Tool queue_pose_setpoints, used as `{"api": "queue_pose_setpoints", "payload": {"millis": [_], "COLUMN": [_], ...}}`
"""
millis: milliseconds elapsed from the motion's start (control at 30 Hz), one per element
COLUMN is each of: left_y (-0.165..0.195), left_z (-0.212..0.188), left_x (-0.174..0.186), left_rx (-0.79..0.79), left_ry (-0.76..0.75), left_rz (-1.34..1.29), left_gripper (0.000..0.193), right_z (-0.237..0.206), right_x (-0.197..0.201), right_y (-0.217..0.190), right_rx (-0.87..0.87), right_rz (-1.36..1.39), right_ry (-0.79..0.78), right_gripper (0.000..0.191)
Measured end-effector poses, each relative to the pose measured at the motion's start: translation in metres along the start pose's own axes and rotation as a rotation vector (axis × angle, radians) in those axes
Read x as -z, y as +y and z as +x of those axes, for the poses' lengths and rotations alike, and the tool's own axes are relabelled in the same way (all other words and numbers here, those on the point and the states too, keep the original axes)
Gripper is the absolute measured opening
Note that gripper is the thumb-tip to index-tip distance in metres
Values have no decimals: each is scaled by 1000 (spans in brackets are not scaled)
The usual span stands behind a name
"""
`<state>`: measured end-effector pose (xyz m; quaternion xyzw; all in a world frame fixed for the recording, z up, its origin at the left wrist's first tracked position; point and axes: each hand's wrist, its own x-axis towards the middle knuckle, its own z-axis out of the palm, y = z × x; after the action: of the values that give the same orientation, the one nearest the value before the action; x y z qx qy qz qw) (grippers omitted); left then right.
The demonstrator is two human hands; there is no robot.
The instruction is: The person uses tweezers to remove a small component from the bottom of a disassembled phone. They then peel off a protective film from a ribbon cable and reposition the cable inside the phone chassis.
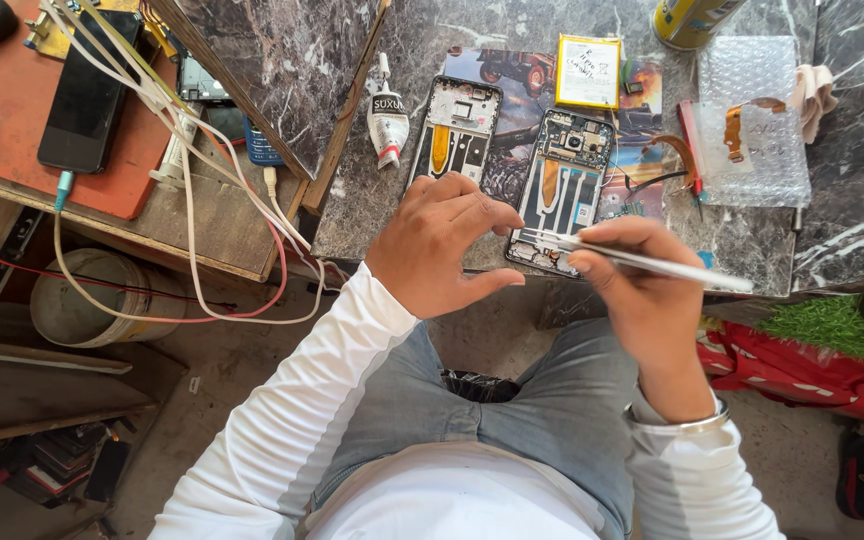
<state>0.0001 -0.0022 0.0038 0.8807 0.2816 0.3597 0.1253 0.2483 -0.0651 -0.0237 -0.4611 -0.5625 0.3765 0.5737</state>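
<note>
- We cannot make out the lower left corner of the opened phone (564, 190); our left hand (442, 245) hides it. Tool tip contact is too small to judge.
- Our right hand (642, 285) pinches a slim white tool (652, 262), tip pointing toward 9 o'clock over the phone's bottom edge.
- Left hand rests at the table edge (352, 215), fingers curled, loosely apart, holding nothing.
- A second phone frame (455, 135) lies at 11 o'clock from the opened phone, a yellow battery (589, 72) at 12.
</note>
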Motion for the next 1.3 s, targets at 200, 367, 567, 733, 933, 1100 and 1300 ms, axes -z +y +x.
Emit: {"api": "queue_pose_setpoints", "payload": {"millis": [200, 367, 567, 733, 933, 1100, 1300], "left_y": [0, -1, -1, -2, -2, -3, -3], "left_z": [-2, -3, -4, -4, -4, -4, -4], "left_x": [0, -1, -1, -1, -1, -1, -2], "left_rx": [6, 10, 14, 12, 7, -1, -1], "left_ry": [43, 33, 26, 26, 24, 29, 33], "left_rz": [-58, -37, -21, -26, -19, -17, -15], "left_gripper": [60, 70, 72, 72, 70, 68, 68], "right_z": [4, 7, 8, 8, 7, 9, 9], "right_x": [-2, -6, -11, -12, -12, -13, -14], "right_y": [-10, -20, -24, -24, -25, -25, -26], "right_rx": [213, 279, 345, 388, 381, 397, 394], "right_rz": [-239, -394, -473, -480, -514, -538, -545], "right_ry": [-69, -106, -92, -84, -91, -101, -105], "right_gripper": [15, 16, 19, 20, 20, 19, 19]}}
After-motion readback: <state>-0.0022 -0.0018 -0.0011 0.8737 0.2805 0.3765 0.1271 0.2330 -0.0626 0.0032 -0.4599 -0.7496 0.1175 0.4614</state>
